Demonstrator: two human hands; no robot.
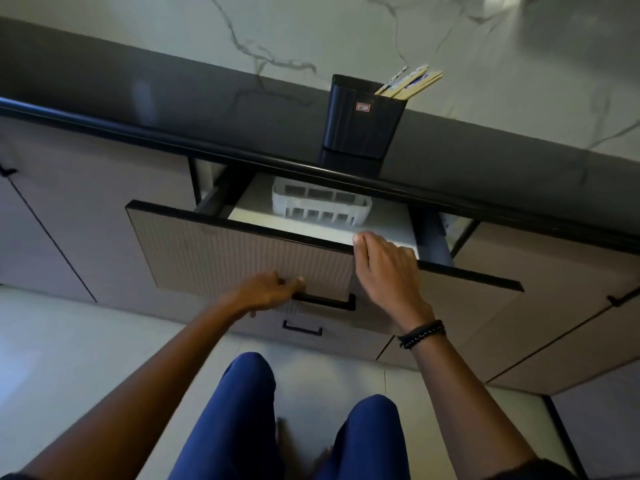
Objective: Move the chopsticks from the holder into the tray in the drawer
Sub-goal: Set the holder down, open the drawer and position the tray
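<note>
"where are your grips just now?"

"my left grip (pixel 273 293) is curled round the left end of the black handle (pixel 329 303) on the drawer (pixel 242 251) front. my right grip (pixel 384 268) is hooked over the drawer's top edge, thumb lying along it."

"and the chopsticks?"

"the chopsticks (pixel 410 85) lean in the black holder (pixel 363 119) on the table (pixel 173 109), up beyond my right grip and well apart from it. the white tray (pixel 322 204) sits in the part-open drawer, just beyond my right grip and a little to its left."
</note>
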